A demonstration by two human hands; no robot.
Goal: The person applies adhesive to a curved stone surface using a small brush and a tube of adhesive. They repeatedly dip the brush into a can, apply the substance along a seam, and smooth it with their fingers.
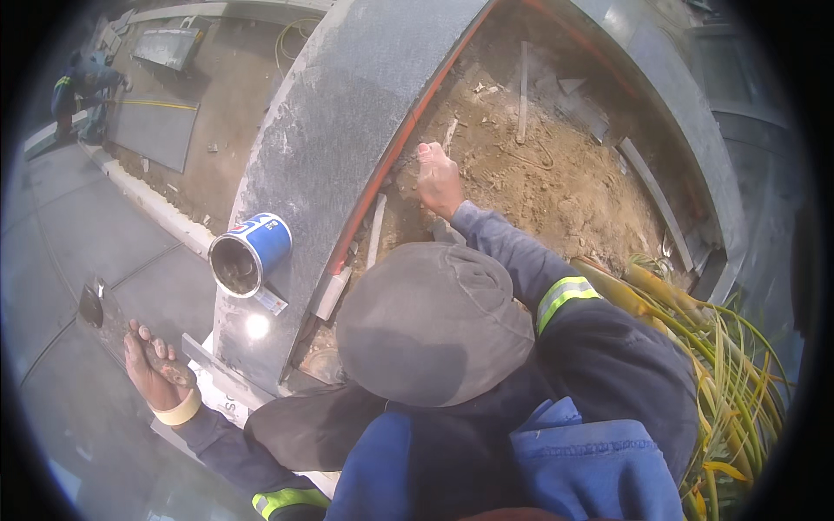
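My left hand [161, 372], smudged grey, is turned palm up at the lower left with its fingers curled. A dark, flat object [91, 306] shows just beyond its fingertips; I cannot make out its kind. My right hand [439, 181] is closed, knuckles forward, by the orange-edged inner side of the curved grey stone slab [347, 104]. Whatever its fingers hold is hidden. On the slab, between my hands, a blue and white can [265, 236] lies tipped with its open mouth toward me. A rounded grey cloth shape [434, 326] covers the area below my right hand.
Inside the curved border is sandy soil [539, 187] with thin strips and broken pieces. A leafy plant [721, 382] grows at the right. A pale flat strip [226, 372] lies near my left wrist. Far left, another person [78, 91] bends beside a large grey panel [156, 130].
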